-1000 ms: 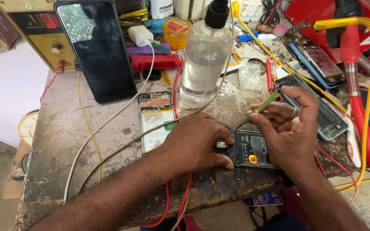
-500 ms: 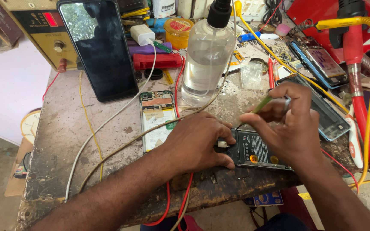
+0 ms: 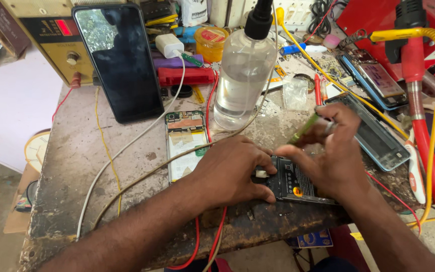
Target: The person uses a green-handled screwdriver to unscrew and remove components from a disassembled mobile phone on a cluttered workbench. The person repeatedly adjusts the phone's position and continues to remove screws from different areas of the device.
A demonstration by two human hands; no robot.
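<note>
Big dark phone (image 3: 119,60) leaning at ten o'clock. Opened phone frame (image 3: 186,146) lying flat near the middle, back already off. Left hand (image 3: 230,174) pressed down, fingers together, on the small phone board (image 3: 298,184) at four o'clock. Right hand (image 3: 336,156) pinched shut on a green tool (image 3: 303,132) just above it. Board work under way, nothing put back together yet.

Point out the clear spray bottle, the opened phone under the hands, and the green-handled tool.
spray bottle (image 3: 241,80), head view, clear body.
opened phone (image 3: 293,185), head view, exposed inside.
green-handled tool (image 3: 303,132), head view, green handle.
</note>
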